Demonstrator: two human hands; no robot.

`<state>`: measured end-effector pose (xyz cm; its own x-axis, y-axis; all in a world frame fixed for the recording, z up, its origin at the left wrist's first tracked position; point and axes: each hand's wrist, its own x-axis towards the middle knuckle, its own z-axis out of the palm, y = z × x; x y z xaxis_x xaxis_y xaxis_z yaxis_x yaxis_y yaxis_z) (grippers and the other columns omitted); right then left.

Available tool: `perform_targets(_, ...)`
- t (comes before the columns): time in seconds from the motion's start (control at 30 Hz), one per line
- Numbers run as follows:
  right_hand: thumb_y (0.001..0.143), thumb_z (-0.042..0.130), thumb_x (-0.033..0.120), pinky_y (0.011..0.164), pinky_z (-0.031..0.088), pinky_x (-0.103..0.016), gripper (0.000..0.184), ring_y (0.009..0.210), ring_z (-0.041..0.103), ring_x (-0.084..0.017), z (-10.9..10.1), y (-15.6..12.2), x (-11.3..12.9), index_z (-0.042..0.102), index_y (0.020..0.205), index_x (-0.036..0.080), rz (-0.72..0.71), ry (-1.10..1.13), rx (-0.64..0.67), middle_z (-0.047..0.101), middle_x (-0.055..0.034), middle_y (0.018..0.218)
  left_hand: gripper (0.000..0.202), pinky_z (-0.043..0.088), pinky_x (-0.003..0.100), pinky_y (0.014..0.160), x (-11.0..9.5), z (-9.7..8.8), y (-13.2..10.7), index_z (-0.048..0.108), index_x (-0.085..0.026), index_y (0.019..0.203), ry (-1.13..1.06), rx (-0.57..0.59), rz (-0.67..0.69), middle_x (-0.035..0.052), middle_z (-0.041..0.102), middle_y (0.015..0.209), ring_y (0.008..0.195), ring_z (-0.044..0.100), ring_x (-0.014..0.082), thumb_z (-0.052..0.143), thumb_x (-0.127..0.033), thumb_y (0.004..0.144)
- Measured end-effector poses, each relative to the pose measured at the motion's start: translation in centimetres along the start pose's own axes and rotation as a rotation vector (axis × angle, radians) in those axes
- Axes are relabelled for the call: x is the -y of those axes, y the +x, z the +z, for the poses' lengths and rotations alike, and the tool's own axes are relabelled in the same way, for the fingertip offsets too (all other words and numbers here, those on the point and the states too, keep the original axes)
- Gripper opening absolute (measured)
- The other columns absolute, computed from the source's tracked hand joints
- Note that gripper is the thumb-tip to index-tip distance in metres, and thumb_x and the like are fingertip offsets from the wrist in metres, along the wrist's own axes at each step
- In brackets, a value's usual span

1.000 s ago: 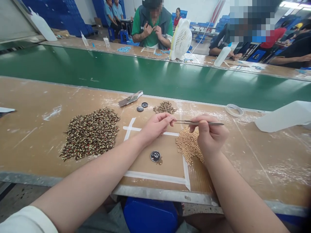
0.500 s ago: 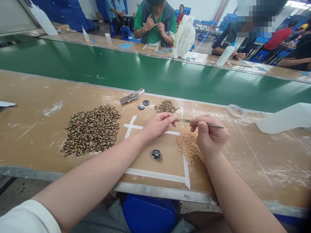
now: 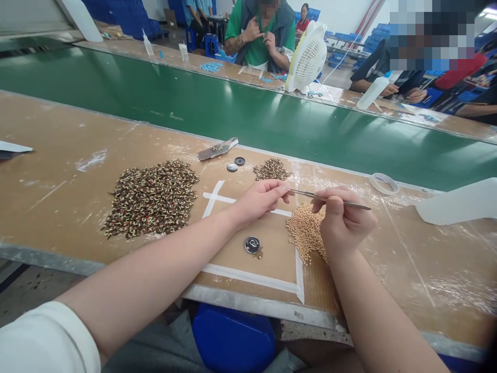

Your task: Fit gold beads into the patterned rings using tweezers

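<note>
My right hand point(image 3: 344, 220) is closed on thin metal tweezers point(image 3: 330, 197) whose tips point left, meeting the fingertips of my left hand point(image 3: 260, 199). The left fingers are pinched together on something too small to make out. Both hands hover above a white tape square point(image 3: 252, 280) on the brown bench. Under my right hand lies a pile of small tan beads point(image 3: 305, 230). A round black cap point(image 3: 252, 244) sits inside the tape square.
A large heap of brown patterned pieces point(image 3: 153, 197) lies left, a smaller heap point(image 3: 272, 169) behind my hands. Two small discs point(image 3: 235, 163), a metal scraper point(image 3: 217, 149), a tape roll point(image 3: 383, 183) and a white bottle point(image 3: 458, 204) lie around. A green conveyor point(image 3: 233, 114) runs behind; people sit beyond.
Both hands keep their pose with the tweezers' tips at the left fingertips. The view has shifted, so everything sits slightly right and lower.
</note>
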<state>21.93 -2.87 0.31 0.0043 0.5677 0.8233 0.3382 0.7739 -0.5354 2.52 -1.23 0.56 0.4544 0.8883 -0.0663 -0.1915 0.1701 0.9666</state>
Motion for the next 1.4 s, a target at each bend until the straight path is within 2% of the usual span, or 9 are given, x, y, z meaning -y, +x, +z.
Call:
perform_targets(0.17, 0.103, 0.057, 0.03, 0.055, 0.049, -0.031, 0.019, 0.055, 0.061, -0.014, 0.0, 0.0, 0.0, 0.071, 0.09, 0.023, 0.017, -0.017, 0.009, 0.065, 0.0008, 0.068, 0.028, 0.016, 0.022, 0.044, -0.1, 0.1, -0.1, 0.06, -0.017, 0.088, -0.008, 0.02, -0.013, -0.0051, 0.046, 0.066, 0.048, 0.026, 0.0061, 0.057, -0.044, 0.098)
perform_targets(0.4, 0.101, 0.059, 0.022, 0.056, 0.048, -0.031, 0.017, 0.055, 0.062, -0.014, -0.1, 0.1, 0.0, 0.072, 0.09, 0.021, -0.014, 0.002, 0.012, 0.065, 0.0, 0.067, 0.027, 0.016, 0.022, 0.043, 0.1, 0.0, 0.0, 0.059, -0.016, 0.089, -0.03, 0.031, -0.018, -0.0035, 0.053, 0.074, 0.047, 0.026, 0.0047, 0.054, -0.041, 0.099)
perform_targets(0.5, 0.101, 0.059, 0.025, 0.056, 0.049, -0.032, 0.017, 0.055, 0.062, -0.014, -0.2, 0.0, -0.2, 0.072, 0.09, 0.021, 0.0, -0.007, 0.02, 0.066, -0.0003, 0.068, 0.027, 0.016, 0.022, 0.043, 0.2, 0.0, 0.0, 0.06, -0.016, 0.088, -0.04, 0.033, -0.013, -0.0028, 0.054, 0.077, 0.047, 0.026, 0.0041, 0.056, -0.041, 0.099)
perform_targets(0.77, 0.103, 0.057, 0.034, 0.052, 0.046, -0.029, 0.028, 0.051, 0.058, -0.013, 0.2, 0.1, 0.3, 0.071, 0.084, 0.019, 0.133, 0.003, -0.049, 0.061, 0.0004, 0.063, 0.027, 0.016, 0.022, 0.044, 0.6, -0.2, 0.2, 0.063, -0.016, 0.092, -0.029, 0.042, -0.005, -0.0011, 0.057, 0.084, 0.048, 0.028, 0.0032, 0.058, -0.042, 0.098)
perform_targets(0.9, 0.103, 0.058, 0.041, 0.048, 0.043, -0.026, 0.034, 0.048, 0.056, -0.012, 0.5, 0.1, 0.0, 0.07, 0.083, 0.017, 0.253, 0.029, -0.11, 0.059, 0.001, 0.06, 0.027, 0.018, 0.022, 0.044, 0.5, 0.0, 0.1, 0.064, -0.016, 0.091, -0.024, 0.044, -0.009, -0.0009, 0.059, 0.082, 0.047, 0.029, 0.0033, 0.058, -0.041, 0.098)
perform_targets(1.0, 0.102, 0.058, 0.043, 0.046, 0.041, -0.026, 0.035, 0.046, 0.055, -0.012, 0.6, -0.1, -0.4, 0.07, 0.082, 0.017, 0.288, 0.055, -0.132, 0.06, 0.0007, 0.059, 0.028, 0.018, 0.022, 0.044, 0.4, 0.1, 0.1, 0.063, -0.015, 0.09, -0.027, 0.045, -0.003, -0.0017, 0.057, 0.079, 0.047, 0.029, 0.0034, 0.058, -0.041, 0.099)
perform_targets(1.4, 0.103, 0.059, 0.039, 0.049, 0.042, -0.027, 0.032, 0.049, 0.055, -0.012, 0.2, 0.3, 0.3, 0.072, 0.083, 0.017, 0.27, 0.051, -0.066, 0.059, 0.0005, 0.061, 0.03, 0.021, 0.023, 0.046, 1.0, -0.1, 0.2, 0.061, -0.016, 0.087, 0.038, 0.024, 0.021, -0.0023, 0.054, 0.075, 0.05, 0.03, 0.0052, 0.057, -0.043, 0.098)
